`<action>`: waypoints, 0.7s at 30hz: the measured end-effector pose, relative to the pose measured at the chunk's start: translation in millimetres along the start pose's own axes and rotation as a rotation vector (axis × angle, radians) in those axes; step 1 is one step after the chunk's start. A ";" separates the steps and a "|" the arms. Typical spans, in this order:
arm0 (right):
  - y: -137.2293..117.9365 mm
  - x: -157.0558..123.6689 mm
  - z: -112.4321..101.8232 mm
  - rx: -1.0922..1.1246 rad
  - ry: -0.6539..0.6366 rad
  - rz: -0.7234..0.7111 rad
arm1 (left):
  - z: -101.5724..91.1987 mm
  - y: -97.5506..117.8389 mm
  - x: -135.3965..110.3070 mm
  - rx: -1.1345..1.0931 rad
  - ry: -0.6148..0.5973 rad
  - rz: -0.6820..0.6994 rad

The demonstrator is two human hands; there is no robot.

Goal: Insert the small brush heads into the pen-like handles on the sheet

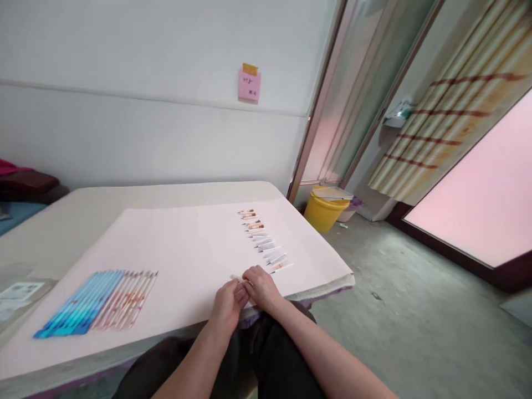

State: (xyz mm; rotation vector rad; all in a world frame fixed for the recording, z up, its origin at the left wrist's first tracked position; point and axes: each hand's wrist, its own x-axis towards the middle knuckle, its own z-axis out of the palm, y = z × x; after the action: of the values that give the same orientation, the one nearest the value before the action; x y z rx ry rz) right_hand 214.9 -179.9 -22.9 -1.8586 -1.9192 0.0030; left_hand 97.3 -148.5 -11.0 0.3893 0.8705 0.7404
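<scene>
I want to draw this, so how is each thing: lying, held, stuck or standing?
left hand, closed on the thin strip
right hand, closed on the same strip
long packets, lying flat, side by side
small pieces, laid in a row on the pink sheet
pink note, taped to the wall
yellow bucket, upright on the floor

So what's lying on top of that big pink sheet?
A fan of blue and pink strips at left, a row of small pieces at right, and the left hand and right hand meeting over a thin pale piece. Fingers cover most of it.
</scene>
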 end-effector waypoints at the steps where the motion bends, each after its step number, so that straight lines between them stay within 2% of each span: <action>1: -1.0 0.1 0.8 0.005 -0.004 -0.012 | 0.4 -1.0 1.6 -0.025 0.018 0.006; 6: -9.1 -2.0 -5.0 0.047 -0.031 -0.070 | 1.4 -3.8 6.1 -0.071 0.107 0.014; 9: -3.0 -5.0 -13.8 0.113 0.014 -0.066 | -0.5 -3.2 9.3 -0.062 0.140 0.021; 11: 14.3 -9.2 -22.0 0.129 0.112 0.045 | -3.7 -0.9 11.0 -0.055 0.151 0.026; 13: 41.4 -15.8 -30.8 0.071 0.239 0.268 | -7.6 2.6 12.0 -0.046 0.154 0.033; 14: 56.7 -19.8 -34.8 0.006 0.260 0.368 | -9.6 4.5 12.3 -0.042 0.150 0.037; 16: 85.8 -28.0 -40.8 -0.154 0.176 0.462 | -12.7 8.0 12.4 -0.035 0.139 0.043; 18: 107.1 -35.3 -43.0 -0.187 0.116 0.462 | -14.8 10.7 12.8 -0.037 0.128 0.049; 21: 119.5 -43.3 -39.4 -0.212 0.048 0.443 | -17.0 13.3 14.6 -0.052 0.116 0.049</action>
State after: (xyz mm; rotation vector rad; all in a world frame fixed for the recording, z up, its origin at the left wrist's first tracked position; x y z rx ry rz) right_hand 339.7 -223.2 -39.6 -2.3676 -1.4864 -0.1059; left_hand 84.2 -128.5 -21.3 0.3254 0.9515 0.8359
